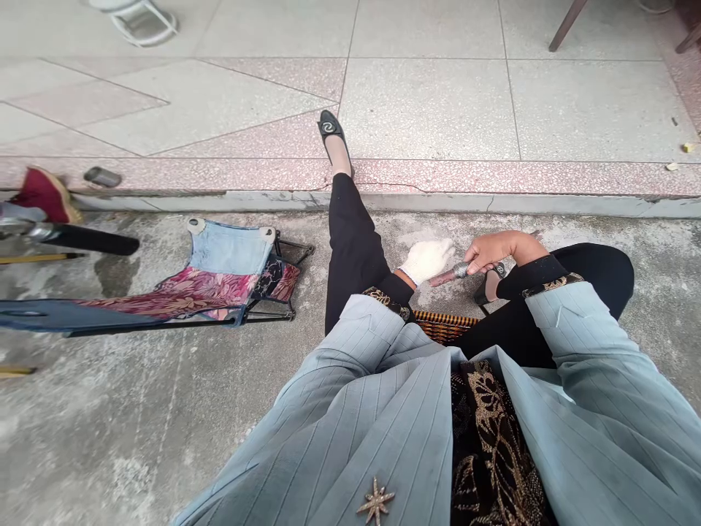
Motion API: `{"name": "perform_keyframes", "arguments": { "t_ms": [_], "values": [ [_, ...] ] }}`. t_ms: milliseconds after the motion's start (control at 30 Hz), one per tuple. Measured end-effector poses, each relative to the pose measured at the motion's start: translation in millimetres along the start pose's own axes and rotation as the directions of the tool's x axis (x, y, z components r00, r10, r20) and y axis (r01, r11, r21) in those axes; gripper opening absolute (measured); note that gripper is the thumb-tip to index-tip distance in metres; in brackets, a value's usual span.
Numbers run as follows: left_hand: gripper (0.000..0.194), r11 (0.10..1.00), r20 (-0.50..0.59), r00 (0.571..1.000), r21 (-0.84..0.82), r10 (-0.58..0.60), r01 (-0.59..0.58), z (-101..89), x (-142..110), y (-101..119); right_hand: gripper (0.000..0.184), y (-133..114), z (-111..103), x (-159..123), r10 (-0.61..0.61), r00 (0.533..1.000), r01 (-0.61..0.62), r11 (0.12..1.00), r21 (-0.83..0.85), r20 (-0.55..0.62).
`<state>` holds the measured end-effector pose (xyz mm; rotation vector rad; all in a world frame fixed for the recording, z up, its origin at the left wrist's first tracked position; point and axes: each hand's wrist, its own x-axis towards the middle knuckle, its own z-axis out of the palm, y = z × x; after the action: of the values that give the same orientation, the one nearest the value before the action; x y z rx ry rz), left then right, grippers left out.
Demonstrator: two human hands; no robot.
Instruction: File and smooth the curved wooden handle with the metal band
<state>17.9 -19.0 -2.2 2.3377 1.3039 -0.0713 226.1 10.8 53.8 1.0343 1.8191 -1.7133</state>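
Note:
My right hand (pixel 493 252) is bare and wraps its fingers round a short tool (pixel 442 278). The tool has a rusty brown, flat-looking part and a grey, bound section beside my thumb; its exact kind is unclear. A white knitted glove covers my left hand (pixel 427 261), which is closed just left of my right hand, close above the tool's brown end. Its fingers face away, so what they hold, if anything, is hidden. Both hands are between my knees. Below them shows the woven edge of a brown and black seat (pixel 446 326).
A low fabric folding chair (pixel 219 285) stands on the concrete to my left. Farther left are a red shoe (pixel 47 193) and a black tube-like handle (pixel 90 238). A metal can (pixel 102 177) lies on the raised tiled step (pixel 427 109), where my left foot rests.

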Motion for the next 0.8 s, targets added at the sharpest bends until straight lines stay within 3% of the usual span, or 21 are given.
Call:
{"name": "perform_keyframes", "arguments": {
  "t_ms": [33,100,200,267,333,467,567,633,733,800],
  "values": [
    [0.042,0.999,0.024,1.0,-0.05,0.006,-0.005,0.3,1.1,-0.9,0.044,-1.1,-0.6,-5.4,-0.094,0.995,0.095,0.993,0.071,-0.023],
    [0.042,0.991,0.061,0.998,-0.132,0.019,-0.01,1.9,3.0,-2.3,0.046,-1.8,-2.7,-15.3,-0.207,0.955,0.245,0.955,0.168,-0.213],
    [0.042,0.982,0.063,0.997,-0.185,0.047,-0.034,5.4,3.7,-2.0,0.044,2.4,-7.1,-21.6,-0.103,0.82,0.279,0.931,0.235,-0.563],
    [0.04,0.975,0.095,0.991,-0.21,0.089,-0.068,7.7,3.0,-0.1,0.04,7.7,-10.0,-18.0,0.029,0.736,0.231,0.928,0.292,-0.676],
    [0.04,0.973,0.142,0.981,-0.21,0.133,-0.101,9.3,1.8,2.3,0.035,12.3,-12.9,-10.4,0.136,0.684,0.139,0.94,0.311,-0.717],
    [0.04,0.979,0.173,0.969,-0.128,0.176,-0.155,10.2,-0.4,5.1,0.031,12.2,-16.6,5.6,0.229,0.629,-0.267,0.961,0.07,-0.743],
    [0.038,0.984,0.159,0.973,-0.088,0.165,-0.153,10.7,-0.9,4.1,0.032,7.9,-15.1,13.2,0.23,0.654,-0.469,0.871,-0.148,-0.721],
    [0.039,0.99,0.136,0.981,-0.053,0.139,-0.133,11.1,-0.5,2.1,0.03,8.0,-12.2,15.8,0.288,0.726,-0.527,0.816,-0.237,-0.624],
    [0.041,0.995,0.074,0.993,0.028,0.09,-0.092,10.5,0.7,-2.5,0.031,13.4,-7.1,16.6,0.379,0.872,-0.459,0.853,-0.249,-0.31],
    [0.044,0.996,0.03,0.997,0.061,0.065,-0.066,8.4,1.3,-5.7,0.034,16.5,-4.2,16.1,0.334,0.933,-0.353,0.922,-0.156,-0.135]
  ]
}}
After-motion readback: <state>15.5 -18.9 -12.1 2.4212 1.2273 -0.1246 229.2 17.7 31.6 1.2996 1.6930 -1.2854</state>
